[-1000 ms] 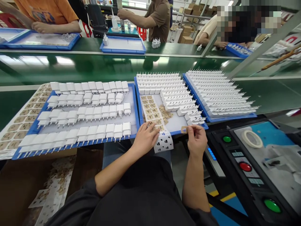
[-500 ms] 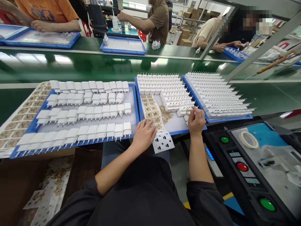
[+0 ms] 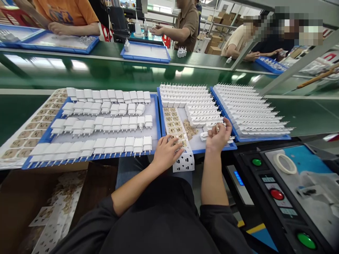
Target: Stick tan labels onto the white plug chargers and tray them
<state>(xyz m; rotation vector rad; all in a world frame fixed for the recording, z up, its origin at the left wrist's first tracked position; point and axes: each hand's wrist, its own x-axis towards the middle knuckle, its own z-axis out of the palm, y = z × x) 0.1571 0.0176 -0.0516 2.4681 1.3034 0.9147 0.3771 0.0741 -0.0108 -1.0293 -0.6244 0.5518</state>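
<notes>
Right hand moved up from the near rim to the front white adapters

We note its grip curled among adapters in the middle tray; we cannot tell what it pinches. Our left hand lies open, fingers spread, on the sticker sheet.

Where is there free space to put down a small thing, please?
In the middle tray, a small patch is bare between the sheet, brown pieces and right hand. Behind this tray, the green belt has a wide bare stretch. The right tray is crowded with plugs.
</notes>
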